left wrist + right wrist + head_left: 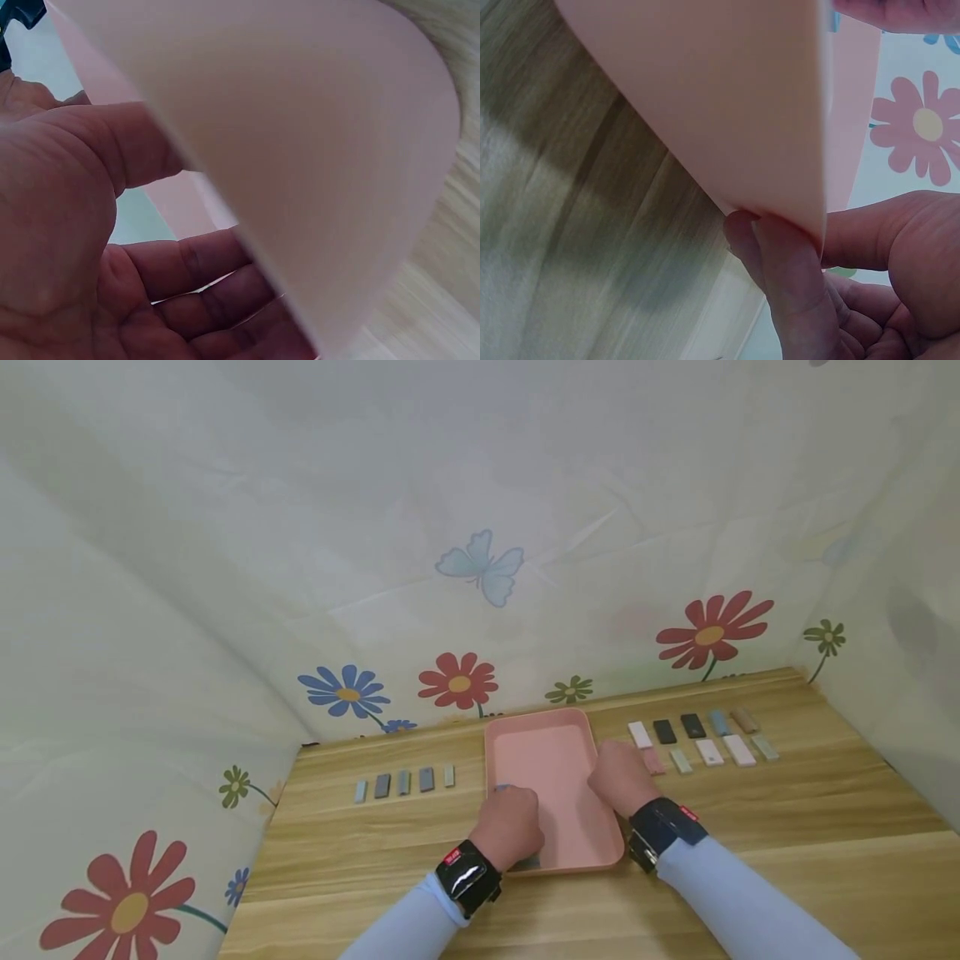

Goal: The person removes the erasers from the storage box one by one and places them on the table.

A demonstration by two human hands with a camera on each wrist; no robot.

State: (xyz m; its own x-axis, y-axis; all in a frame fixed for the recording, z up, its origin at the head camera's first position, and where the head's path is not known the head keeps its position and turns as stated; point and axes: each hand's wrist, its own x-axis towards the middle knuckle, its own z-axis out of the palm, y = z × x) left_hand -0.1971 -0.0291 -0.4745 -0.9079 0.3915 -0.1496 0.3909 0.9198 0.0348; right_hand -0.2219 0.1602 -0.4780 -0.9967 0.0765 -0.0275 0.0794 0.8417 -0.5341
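Note:
The pink tray [551, 760] lies on the wooden table between both hands. My right hand [624, 777] pinches its right wall; in the right wrist view the thumb is inside and the bent fingers [791, 262] press the outside. My left hand [510, 827] reaches over the left wall into the tray. Behind that wall [315, 150] in the left wrist view, its thumb and fingertips are hidden, so I cannot tell what they hold. Small bluish blocks show along the tray's left side, one above the hand [502, 787] and a grey-blue block below it [528, 862].
Left of the tray stands a row of several small blue-grey and greenish blocks [404, 782]. To the right lie two rows of small flat blocks in white [640, 734], black [664, 732], blue, brown, pink and green. A flowered cloth [480, 635] hangs behind the table.

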